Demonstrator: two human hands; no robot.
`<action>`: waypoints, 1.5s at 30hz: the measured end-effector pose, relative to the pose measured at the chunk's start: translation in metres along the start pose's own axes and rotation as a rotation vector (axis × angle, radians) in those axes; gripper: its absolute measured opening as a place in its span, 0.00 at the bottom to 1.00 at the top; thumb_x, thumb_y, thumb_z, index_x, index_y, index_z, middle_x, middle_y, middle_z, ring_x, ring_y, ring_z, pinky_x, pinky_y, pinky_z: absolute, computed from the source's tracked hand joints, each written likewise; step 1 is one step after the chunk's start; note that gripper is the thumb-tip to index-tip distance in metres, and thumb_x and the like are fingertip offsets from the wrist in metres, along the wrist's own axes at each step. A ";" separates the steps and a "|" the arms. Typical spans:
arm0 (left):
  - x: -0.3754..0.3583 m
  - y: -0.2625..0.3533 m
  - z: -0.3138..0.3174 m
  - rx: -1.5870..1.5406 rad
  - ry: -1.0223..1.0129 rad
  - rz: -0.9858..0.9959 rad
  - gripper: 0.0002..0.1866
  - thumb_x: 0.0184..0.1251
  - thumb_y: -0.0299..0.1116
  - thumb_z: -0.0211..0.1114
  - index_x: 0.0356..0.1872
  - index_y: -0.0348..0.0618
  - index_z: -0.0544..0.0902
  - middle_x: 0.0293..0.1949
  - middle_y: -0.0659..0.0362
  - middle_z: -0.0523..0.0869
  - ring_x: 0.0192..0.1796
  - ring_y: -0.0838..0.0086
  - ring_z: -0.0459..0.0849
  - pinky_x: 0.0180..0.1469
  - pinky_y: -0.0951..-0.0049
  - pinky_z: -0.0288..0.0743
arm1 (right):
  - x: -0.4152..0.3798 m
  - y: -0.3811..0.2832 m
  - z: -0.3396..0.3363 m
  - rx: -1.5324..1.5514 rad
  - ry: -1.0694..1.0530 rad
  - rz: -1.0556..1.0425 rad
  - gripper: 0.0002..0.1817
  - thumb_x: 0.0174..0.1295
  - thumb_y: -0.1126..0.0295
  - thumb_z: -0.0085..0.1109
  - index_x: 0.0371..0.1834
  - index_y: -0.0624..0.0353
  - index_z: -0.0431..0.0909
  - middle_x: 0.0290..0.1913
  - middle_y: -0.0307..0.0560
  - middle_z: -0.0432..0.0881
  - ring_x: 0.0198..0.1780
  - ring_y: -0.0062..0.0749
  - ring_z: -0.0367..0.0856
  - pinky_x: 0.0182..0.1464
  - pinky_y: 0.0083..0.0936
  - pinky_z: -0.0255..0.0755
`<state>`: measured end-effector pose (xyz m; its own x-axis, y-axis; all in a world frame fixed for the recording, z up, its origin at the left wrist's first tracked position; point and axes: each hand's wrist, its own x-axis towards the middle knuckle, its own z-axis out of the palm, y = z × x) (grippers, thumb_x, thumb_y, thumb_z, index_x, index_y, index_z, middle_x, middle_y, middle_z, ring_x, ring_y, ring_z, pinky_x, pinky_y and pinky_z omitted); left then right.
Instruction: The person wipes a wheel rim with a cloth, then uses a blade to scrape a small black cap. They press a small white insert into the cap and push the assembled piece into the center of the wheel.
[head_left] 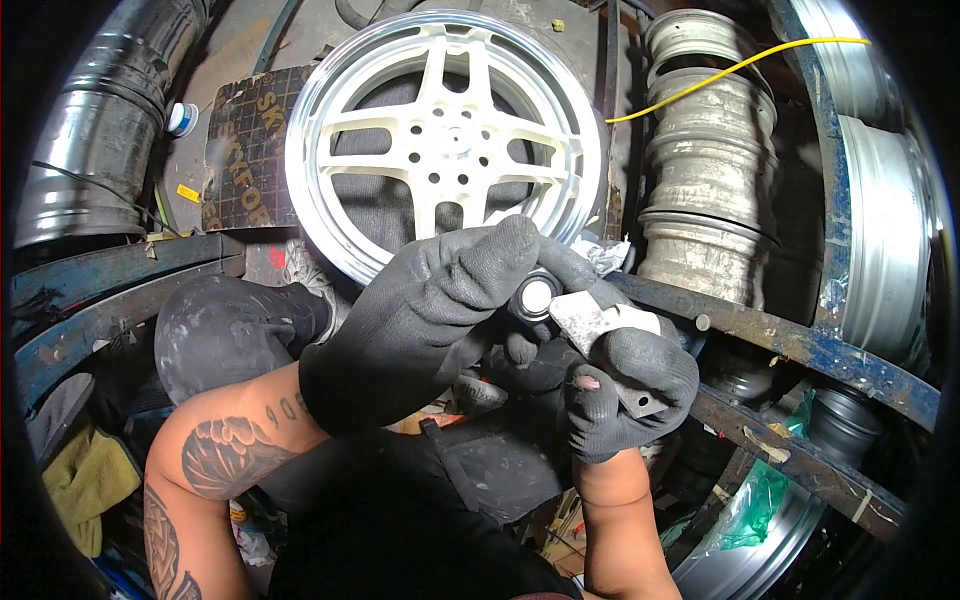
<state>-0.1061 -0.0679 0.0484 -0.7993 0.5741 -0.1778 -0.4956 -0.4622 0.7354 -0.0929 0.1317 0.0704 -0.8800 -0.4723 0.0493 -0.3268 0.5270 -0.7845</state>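
My left hand (430,310), in a black glove, is closed with thumb and fingers around a small round black piece (536,298) with a bright white face. Opposite it, my gloved right hand (635,385) grips a flat metal scraper-like tool (577,318), its pale wide end right at the round piece. A holed end of the tool shows below the fingers. One fingertip of the right glove is worn through. Beyond both hands, a white spoked wheel rim (460,140) with a polished lip lies face up.
A printed dark board (250,150) lies under the rim's left side. Metal rims (705,170) are stacked at the right behind a blue steel frame (760,325), with a yellow cable (740,68) across them. Shiny wheel barrels (100,120) stand at the left. A yellow glove (95,480) lies lower left.
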 end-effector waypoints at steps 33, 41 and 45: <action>-0.002 -0.003 0.002 0.192 0.015 0.133 0.15 0.80 0.33 0.40 0.52 0.36 0.74 0.41 0.58 0.81 0.37 0.81 0.81 0.42 0.80 0.77 | 0.004 -0.001 0.013 0.278 0.169 0.003 0.23 0.51 0.66 0.59 0.51 0.62 0.84 0.50 0.56 0.83 0.49 0.48 0.81 0.57 0.36 0.72; -0.001 -0.007 0.003 0.059 0.074 0.080 0.17 0.81 0.37 0.40 0.50 0.36 0.75 0.41 0.57 0.81 0.36 0.80 0.81 0.41 0.79 0.78 | 0.008 0.000 -0.002 0.099 -0.024 -0.110 0.24 0.52 0.66 0.58 0.54 0.63 0.82 0.50 0.56 0.83 0.49 0.51 0.80 0.57 0.37 0.72; -0.001 -0.008 0.002 0.149 0.063 0.127 0.17 0.81 0.37 0.40 0.50 0.36 0.74 0.40 0.57 0.81 0.35 0.80 0.81 0.40 0.79 0.78 | 0.006 -0.003 0.005 0.205 0.062 -0.036 0.25 0.52 0.66 0.58 0.54 0.64 0.81 0.49 0.56 0.83 0.48 0.50 0.81 0.56 0.37 0.72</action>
<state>-0.1007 -0.0633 0.0436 -0.8742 0.4718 -0.1145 -0.3372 -0.4203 0.8424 -0.0952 0.1241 0.0696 -0.8907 -0.4404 0.1127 -0.2873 0.3531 -0.8904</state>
